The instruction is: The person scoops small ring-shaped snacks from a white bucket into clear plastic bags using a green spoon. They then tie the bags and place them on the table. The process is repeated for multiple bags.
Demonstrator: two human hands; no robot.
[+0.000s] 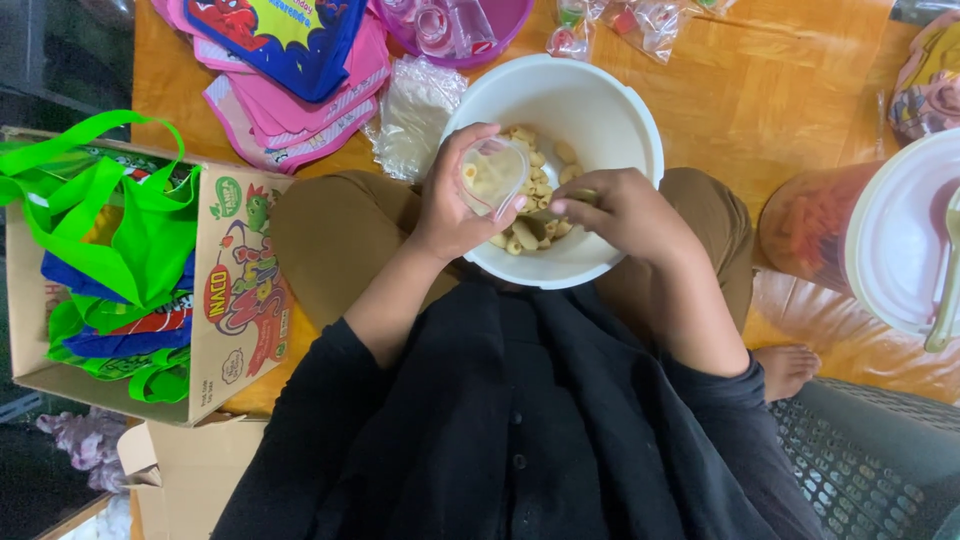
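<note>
two hands meet over a white bowl (600, 110) that rests in the lap of a seated person in a black top and olive trousers. the left hand (455, 200) is curled around a small clear plastic cup (492, 175), tilted above the bowl and holding a few pale pieces. the right hand (620, 210) is bunched with fingertips pressed together on the pale puffed snacks (535, 235) in the bowl, just beside the cup. near the right edge lies a dark mesh basket (870, 460), and a bare foot (785, 368) rests beside it. at the left stands a printed cardboard box (235, 300) stuffed with green and blue fabric bags (120, 210). the floor (760, 90) is glossy orange-brown wood, lit warmly. on the right stands a clear jar of orange snacks (810, 225), beside a round white lid (900, 230). farther off lie a crumpled clear plastic bag (415, 115), a stack of pink and blue party bags (285, 60), a purple tub (460, 30) of small cups, and wrapped sweets (640, 20).
</note>
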